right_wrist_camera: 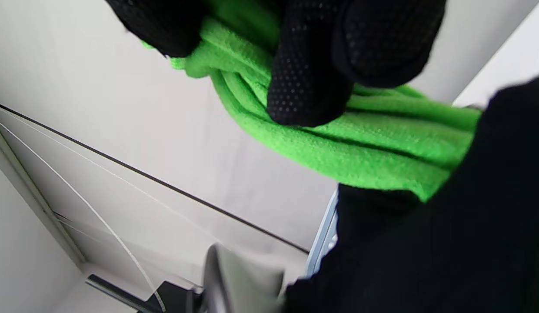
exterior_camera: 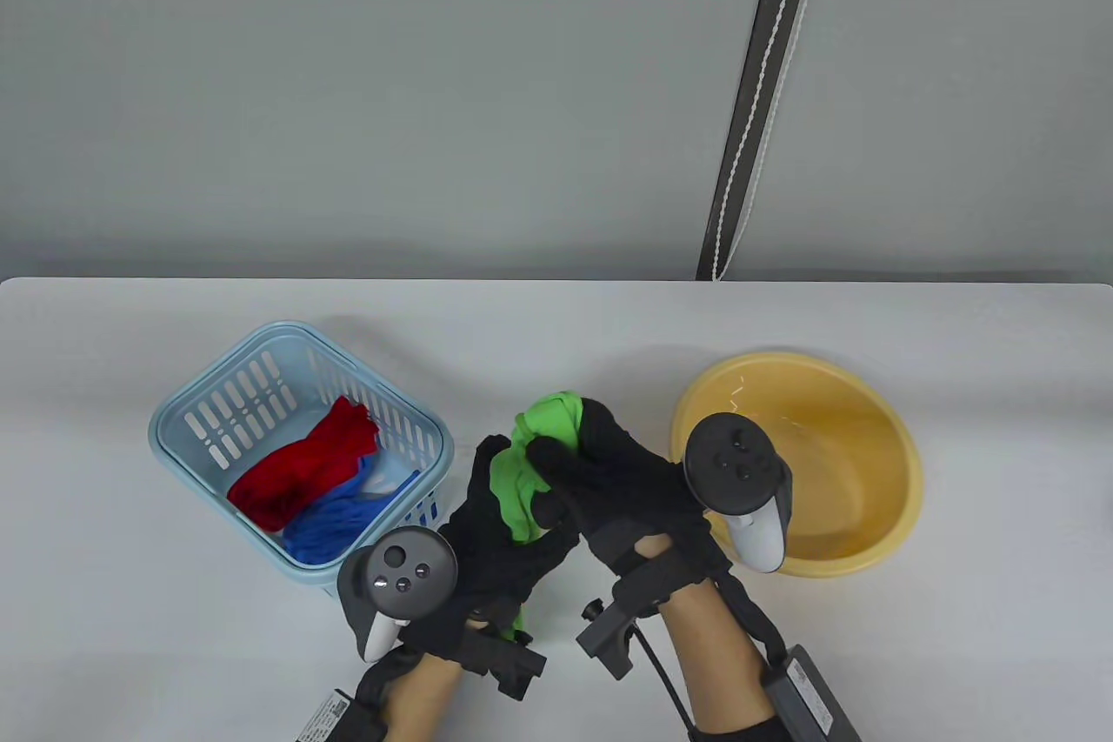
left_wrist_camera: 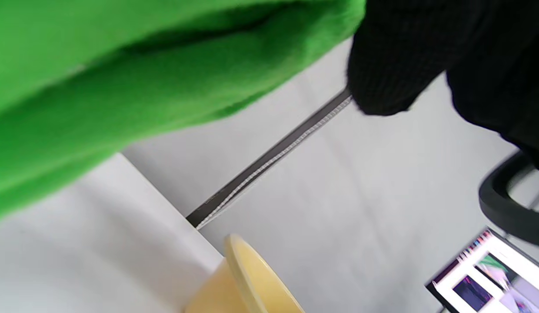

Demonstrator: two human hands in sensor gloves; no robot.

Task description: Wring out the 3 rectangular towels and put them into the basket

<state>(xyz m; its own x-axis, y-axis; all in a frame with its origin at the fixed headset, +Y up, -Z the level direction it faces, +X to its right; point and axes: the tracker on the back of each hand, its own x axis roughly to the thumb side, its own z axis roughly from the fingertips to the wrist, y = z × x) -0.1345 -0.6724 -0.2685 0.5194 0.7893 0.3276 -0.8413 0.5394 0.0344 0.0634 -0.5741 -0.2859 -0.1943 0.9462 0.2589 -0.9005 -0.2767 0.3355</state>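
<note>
A bunched green towel point(exterior_camera: 529, 464) hangs above the table between basket and basin, held by both hands. My left hand point(exterior_camera: 500, 529) grips its lower part; my right hand point(exterior_camera: 600, 472) grips its upper part, fingers point(right_wrist_camera: 311, 82) curled over the twisted cloth point(right_wrist_camera: 360, 148). The left wrist view is filled with green towel point(left_wrist_camera: 121, 87) beside a black fingertip point(left_wrist_camera: 391, 61). A light blue basket point(exterior_camera: 187, 416) at the left holds a red towel point(exterior_camera: 309, 459) and a blue towel point(exterior_camera: 335, 520).
A yellow basin point(exterior_camera: 869, 437) stands at the right, close behind my right hand; its rim point(left_wrist_camera: 247, 274) shows in the left wrist view. A dark strap point(exterior_camera: 756, 90) hangs on the wall behind the white table point(exterior_camera: 556, 324).
</note>
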